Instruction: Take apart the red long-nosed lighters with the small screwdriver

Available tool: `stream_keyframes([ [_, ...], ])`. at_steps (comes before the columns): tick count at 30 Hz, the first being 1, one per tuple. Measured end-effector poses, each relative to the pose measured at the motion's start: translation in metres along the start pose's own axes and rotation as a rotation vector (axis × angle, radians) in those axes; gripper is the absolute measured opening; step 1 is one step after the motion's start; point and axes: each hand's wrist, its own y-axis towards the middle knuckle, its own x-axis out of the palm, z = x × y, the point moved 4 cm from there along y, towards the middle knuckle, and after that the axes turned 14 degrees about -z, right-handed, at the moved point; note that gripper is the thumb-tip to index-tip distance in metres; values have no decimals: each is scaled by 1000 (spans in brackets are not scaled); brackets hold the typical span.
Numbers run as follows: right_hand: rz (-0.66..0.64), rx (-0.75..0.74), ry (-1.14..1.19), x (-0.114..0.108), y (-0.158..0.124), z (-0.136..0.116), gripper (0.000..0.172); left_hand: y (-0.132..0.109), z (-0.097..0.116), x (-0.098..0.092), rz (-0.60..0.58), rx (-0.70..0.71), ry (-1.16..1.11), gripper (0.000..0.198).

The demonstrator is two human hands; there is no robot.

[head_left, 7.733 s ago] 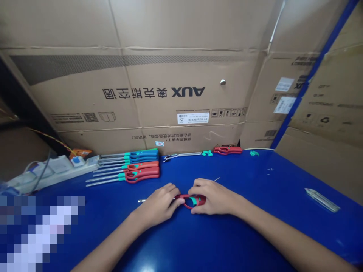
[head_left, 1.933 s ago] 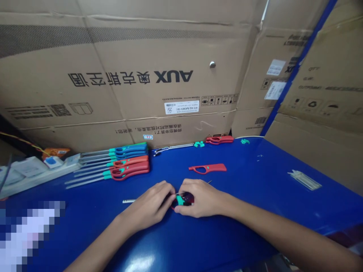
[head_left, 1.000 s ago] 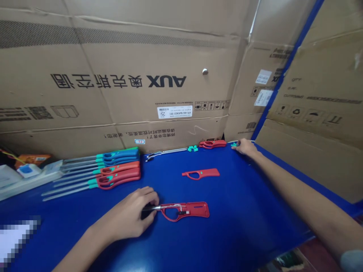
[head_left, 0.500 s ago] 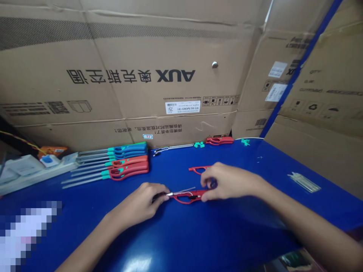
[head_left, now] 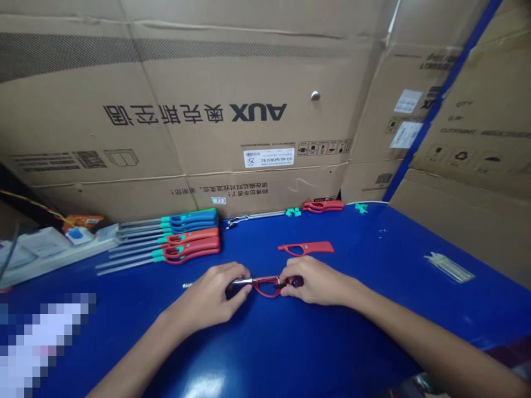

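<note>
My left hand [head_left: 218,290] pinches a silver metal lighter tube [head_left: 240,281] just where it meets a red lighter handle half [head_left: 265,294]. The tube's tip [head_left: 186,285] sticks out to the left of the hand. My right hand [head_left: 313,280] closes its fingers over the handle half beside a small black part [head_left: 280,286]; the rest of the shell is hidden under the hand. A dark, round-ended object [head_left: 297,281] shows within the right hand, its kind unclear. Behind the hands a second red handle half [head_left: 311,248] lies flat.
Finished-looking blue and red lighters [head_left: 191,243] are stacked at the left, near a white power strip [head_left: 62,254]. Along the cardboard wall [head_left: 207,66] lie metal tubes with wires [head_left: 261,215], green pieces [head_left: 293,211] and red shells [head_left: 323,206]. Clear thin pieces [head_left: 450,267] lie at the right.
My right hand has moved left and down along the handle half, uncovering the second red half behind. The metal tube now lies in line with the shell, its tip showing left of my left hand.
</note>
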Motion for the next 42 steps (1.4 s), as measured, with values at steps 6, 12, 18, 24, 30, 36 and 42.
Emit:
stream_keyframes([
  [6,122,-30,41,7,2,-2,16,0,0,-3,68,36,28,13],
  [12,166,-16,-20,7,-2,-11,15,0,-2,-4,104,48,72,15],
  [18,117,-6,-240,8,-5,-21,19,-3,-4,-10,126,49,134,18],
  [24,556,-38,-121,-17,-13,-12,22,-12,-3,-35,638,62,80,12],
  [30,571,-106,-163,-42,-6,-29,20,-16,-16,-44,922,-53,-483,18],
  [36,450,-99,-314,-47,33,-51,31,-2,-25,-26,797,-39,-1023,32],
  [42,285,-66,-359,-36,59,-52,20,7,-26,-7,768,-5,-1366,34],
])
